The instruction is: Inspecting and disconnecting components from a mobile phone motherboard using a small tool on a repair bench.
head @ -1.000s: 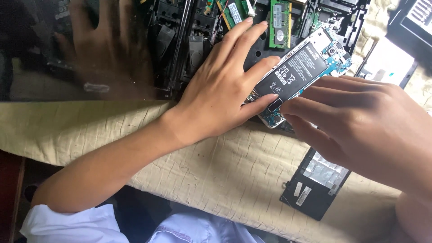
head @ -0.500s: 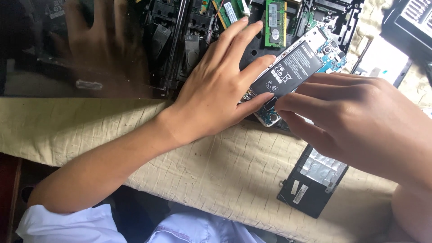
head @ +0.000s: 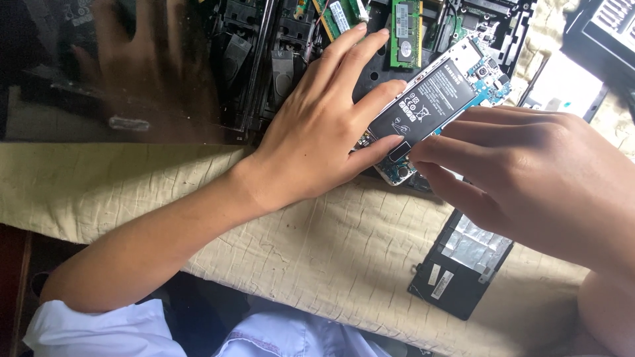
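At the far left I note a dark glossy panel lying on the table edge; it reflects a hand. Beside it, toward the centre, sits an opened laptop chassis with black internal parts exposed, and two green memory modules seated near the top of the view. A wrinkled beige cloth covers the table in front of it.

My left hand reaches in from the lower left, palm down over the chassis. Its fingers are extended and slightly spread; the index finger and thumb close on the left end of an opened smartphone, one above and one below it. The phone lies tilted, its back cover off, with a black battery filling most of the body and blue circuit board showing at the upper right end.

My right hand comes in from the right edge. Its fingertips are drawn together against the lower edge of the phone, touching the battery's near side. I cannot tell whether they grip the battery or only press on it.

Below the right hand, a black rectangular cover plate with a silver foil lining lies flat on the cloth, apart from the phone.
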